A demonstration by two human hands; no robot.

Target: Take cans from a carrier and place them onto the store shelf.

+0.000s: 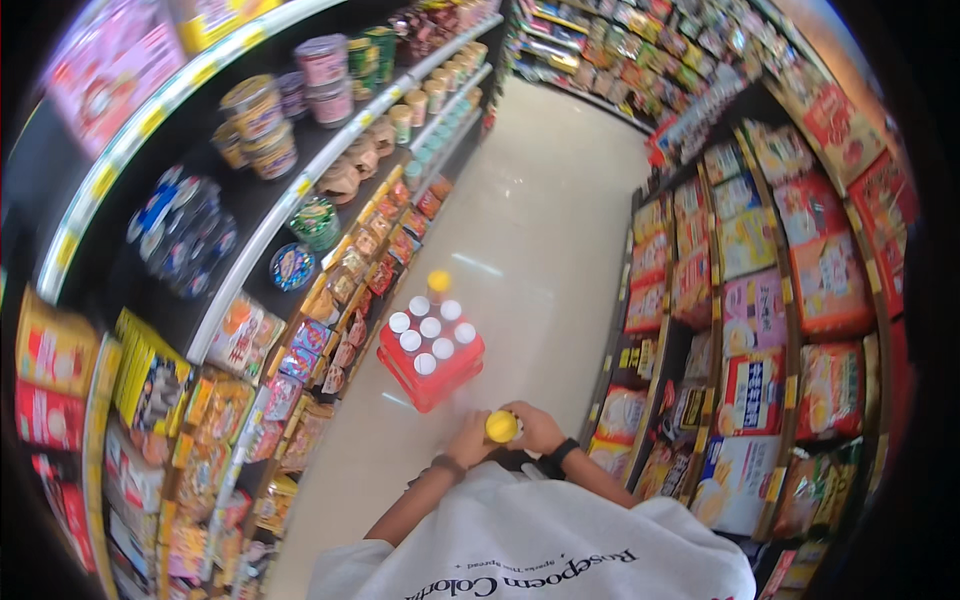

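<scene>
Both of my hands are in front of my body, low in the view, around one container with a yellow lid [502,426]. My left hand [471,441] grips it from the left side and my right hand [534,427] from the right. Ahead of them on the floor is a red plastic crate or basket [431,390], blurred at its edges. Several containers with white lids [430,327] stand upright in it, close together. Another container with a yellow lid [439,281] is at the far side of this group; whether it stands inside the crate cannot be told.
Shelves of packaged snacks [217,409] and stacked tubs [326,82] line the left of the aisle. More shelves with bagged packages [750,390] run along the right. Pale glossy floor [547,195] extends between them to a further rack of packets [637,52].
</scene>
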